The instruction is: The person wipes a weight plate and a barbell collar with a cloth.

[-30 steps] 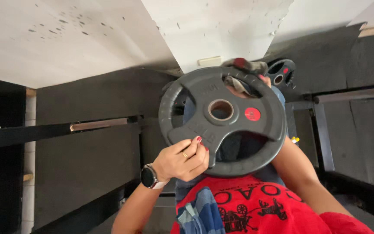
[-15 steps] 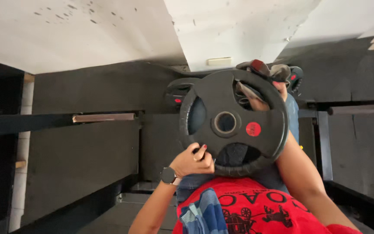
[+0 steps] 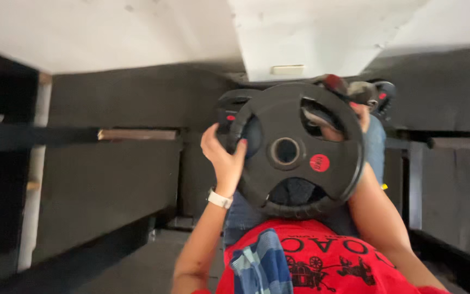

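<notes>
A round black weight plate with three grip cut-outs, a centre hole and a red dot hangs in front of my red shirt. My right hand reaches from behind the plate, its fingers curled through the upper right cut-out and around the rim. My left hand wears a watch and lies against the plate's left rim, fingertips hooked into the left cut-out. The right forearm runs down behind the plate's right side.
More black plates with red dots lie beyond, one on the left and one on the right. A metal bar end juts from the left, another bar on the right. Dark rubber floor and a white wall surround them.
My left hand let go of the plate's lower left edge and moved up to its left rim. The plate stayed held by my right hand, shifting slightly right.
</notes>
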